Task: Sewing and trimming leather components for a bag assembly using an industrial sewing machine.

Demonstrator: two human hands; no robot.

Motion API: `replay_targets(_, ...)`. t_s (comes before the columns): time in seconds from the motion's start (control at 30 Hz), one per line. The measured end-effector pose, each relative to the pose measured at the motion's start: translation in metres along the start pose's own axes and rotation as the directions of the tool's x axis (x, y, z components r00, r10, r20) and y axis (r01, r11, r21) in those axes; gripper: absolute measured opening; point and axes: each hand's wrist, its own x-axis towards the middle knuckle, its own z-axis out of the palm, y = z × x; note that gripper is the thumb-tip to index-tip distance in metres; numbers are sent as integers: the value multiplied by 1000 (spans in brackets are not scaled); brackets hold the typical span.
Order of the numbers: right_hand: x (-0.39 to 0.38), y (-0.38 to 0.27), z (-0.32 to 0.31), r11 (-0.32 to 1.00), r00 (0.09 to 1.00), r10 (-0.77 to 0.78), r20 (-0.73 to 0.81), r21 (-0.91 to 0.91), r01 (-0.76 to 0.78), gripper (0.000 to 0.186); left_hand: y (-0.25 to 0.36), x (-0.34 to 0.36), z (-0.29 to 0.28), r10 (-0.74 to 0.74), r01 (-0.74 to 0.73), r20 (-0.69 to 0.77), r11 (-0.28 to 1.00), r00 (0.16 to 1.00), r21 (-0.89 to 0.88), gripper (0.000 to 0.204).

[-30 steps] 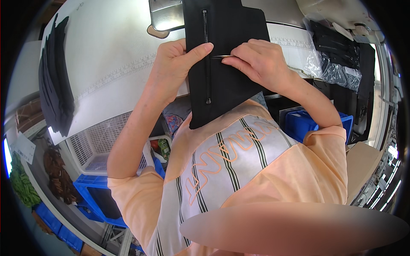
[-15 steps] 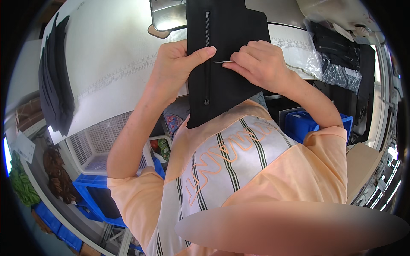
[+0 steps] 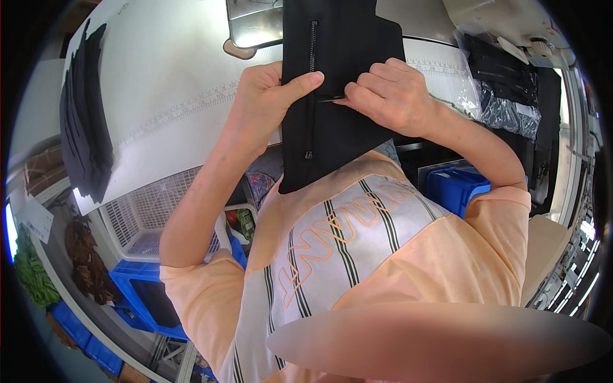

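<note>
A black fabric piece (image 3: pixel 357 51) with a lengthwise zipper (image 3: pixel 312 48) hangs from the table edge down in front of my chest. My left hand (image 3: pixel 271 96) grips its left edge, thumb pressed on the cloth beside the zipper, other fingers hidden behind. The zipper teeth show above the thumb; lower down a dark slit runs to a small metal end. My right hand (image 3: pixel 393 96) is closed around a thin pointed metal tool (image 3: pixel 329 99), its tip pointing left near the zipper. The rest of the tool is hidden in the fist, so its exact kind is unclear.
A stack of black fabric strips (image 3: pixel 86 115) drapes over the left of the white table (image 3: pixel 172 76). A metal machine plate (image 3: pixel 255 22) lies at the back. Plastic-wrapped black goods (image 3: pixel 504 76) sit right. Below are a white basket (image 3: pixel 150 210) and blue crates (image 3: pixel 456 188).
The fabric has shifted slightly to the right. The tool tip has dropped a little, its angle changed, and my right elbow has moved outward to the right.
</note>
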Motion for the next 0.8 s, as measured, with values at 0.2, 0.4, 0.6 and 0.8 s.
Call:
replay_targets(0.2, 2, 4, -3, 998, 998, -54, 25, -17, 55, 19, -1, 0, 1, 28, -28, -1, 1000, 1000, -10, 21)
replay_targets(0.4, 4, 2, -4, 999, 999, -35, 20, -17, 35, 20, 6, 1, -1, -29, 29, 23, 999, 999, 32, 20)
replay_targets(0.6, -13, 17, -15, 988, 985, 153, -76, 35, -151, 17, 9, -4, -3, -21, 20, 52, 1000, 998, 20, 18)
replay_targets(0.8, -19, 51, -25, 871, 859, 489, -153, 140, -471, 15, 20, 14, -19, 37, -97, 223, 960, 974, 262, 21)
